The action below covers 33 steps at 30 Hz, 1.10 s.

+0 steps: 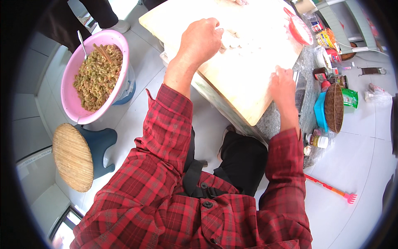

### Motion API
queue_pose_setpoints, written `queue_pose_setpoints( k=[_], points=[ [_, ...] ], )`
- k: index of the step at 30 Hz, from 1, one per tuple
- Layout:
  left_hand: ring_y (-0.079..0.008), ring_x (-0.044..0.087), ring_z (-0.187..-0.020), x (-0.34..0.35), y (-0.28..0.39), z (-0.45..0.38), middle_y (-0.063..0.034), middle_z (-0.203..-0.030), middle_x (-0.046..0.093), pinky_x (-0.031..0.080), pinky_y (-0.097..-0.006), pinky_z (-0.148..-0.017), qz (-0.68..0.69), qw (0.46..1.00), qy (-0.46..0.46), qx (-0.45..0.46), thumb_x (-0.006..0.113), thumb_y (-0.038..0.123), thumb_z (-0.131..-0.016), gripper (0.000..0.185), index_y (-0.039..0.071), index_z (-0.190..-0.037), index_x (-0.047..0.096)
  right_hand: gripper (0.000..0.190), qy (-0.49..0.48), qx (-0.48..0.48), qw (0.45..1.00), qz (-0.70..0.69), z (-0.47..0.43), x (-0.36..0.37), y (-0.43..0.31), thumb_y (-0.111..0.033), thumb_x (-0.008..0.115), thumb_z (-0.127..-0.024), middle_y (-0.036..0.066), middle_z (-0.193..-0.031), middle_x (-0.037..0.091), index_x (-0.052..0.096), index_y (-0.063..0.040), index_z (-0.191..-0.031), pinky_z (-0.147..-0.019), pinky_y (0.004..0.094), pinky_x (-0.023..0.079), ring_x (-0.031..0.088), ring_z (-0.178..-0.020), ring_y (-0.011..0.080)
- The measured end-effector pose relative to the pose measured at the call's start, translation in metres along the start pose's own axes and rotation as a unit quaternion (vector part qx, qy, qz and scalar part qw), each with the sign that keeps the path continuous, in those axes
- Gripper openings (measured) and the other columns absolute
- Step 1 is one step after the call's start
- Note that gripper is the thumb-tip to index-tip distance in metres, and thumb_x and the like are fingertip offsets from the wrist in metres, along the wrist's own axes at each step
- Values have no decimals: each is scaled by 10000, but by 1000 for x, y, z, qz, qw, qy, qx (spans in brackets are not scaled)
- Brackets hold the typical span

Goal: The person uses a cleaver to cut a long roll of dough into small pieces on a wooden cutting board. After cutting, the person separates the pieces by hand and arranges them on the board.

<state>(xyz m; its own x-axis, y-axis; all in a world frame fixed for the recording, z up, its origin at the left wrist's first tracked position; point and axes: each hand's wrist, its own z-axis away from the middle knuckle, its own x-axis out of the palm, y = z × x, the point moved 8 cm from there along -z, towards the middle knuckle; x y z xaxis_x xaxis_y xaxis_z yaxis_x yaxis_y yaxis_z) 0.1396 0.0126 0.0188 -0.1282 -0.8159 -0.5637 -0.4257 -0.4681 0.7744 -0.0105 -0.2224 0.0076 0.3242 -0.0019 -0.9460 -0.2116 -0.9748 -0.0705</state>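
A pale wooden board (230, 81) lies across the counter and is partly washed out by glare. Over its left part, my left hand (203, 39) has its fingers curled, next to several small white dough pieces (234, 40); whether it holds anything is hidden. My right hand (282, 79) rests at the board's right edge, its fingertips lost in the glare. Near the far right corner of the board lies a red-rimmed sieve or bowl (300, 29) with white inside. More pale pieces show at the top edge of the view.
At the left, a pink basin (65, 84) holds chopped filling (99, 81), chopsticks and a spoon. Below it is a blue stool with a woven round top (73, 157). Jars, packets and a wicker basket (334, 107) line the granite counter (273, 119). Another person's legs (99, 14) stand beyond the basin.
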Motion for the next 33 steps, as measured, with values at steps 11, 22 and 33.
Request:
queue_pose_setpoints(
  k=[11, 22, 33],
  points=[
    [-306, 664, -927, -1, -1, -5, -181, -1003, 692, 505, -367, -822, -7, 1000, 14, -1, 595, 217, -908, 299, -5, -1097, 659, 332, -2, 67, 997, -49, -64, 10, 30, -233, 597, -875, 216, -1076, 596, 631, -43, -1145, -849, 472, 479, 599, -960, 418],
    [-282, 680, -875, -11, -2, -3, -184, -1009, 695, 517, -355, -800, -8, 999, 27, 17, 599, 216, -911, 313, -15, -1115, 652, 353, -93, 40, 988, -121, 8, -12, -9, -195, 642, -834, 219, -1013, 593, 629, -31, -1146, -816, 439, 476, 606, -941, 374],
    [-231, 685, -790, -4, -9, -1, -171, -974, 699, 523, -336, -766, 62, 998, 15, 7, 604, 216, -909, 320, -21, -1121, 645, 675, -71, 72, 995, 4, -17, 31, -23, -517, 477, -937, 334, -1350, 448, 491, 43, -1314, -1083, 576, 250, 389, -1292, 463]
  ],
)
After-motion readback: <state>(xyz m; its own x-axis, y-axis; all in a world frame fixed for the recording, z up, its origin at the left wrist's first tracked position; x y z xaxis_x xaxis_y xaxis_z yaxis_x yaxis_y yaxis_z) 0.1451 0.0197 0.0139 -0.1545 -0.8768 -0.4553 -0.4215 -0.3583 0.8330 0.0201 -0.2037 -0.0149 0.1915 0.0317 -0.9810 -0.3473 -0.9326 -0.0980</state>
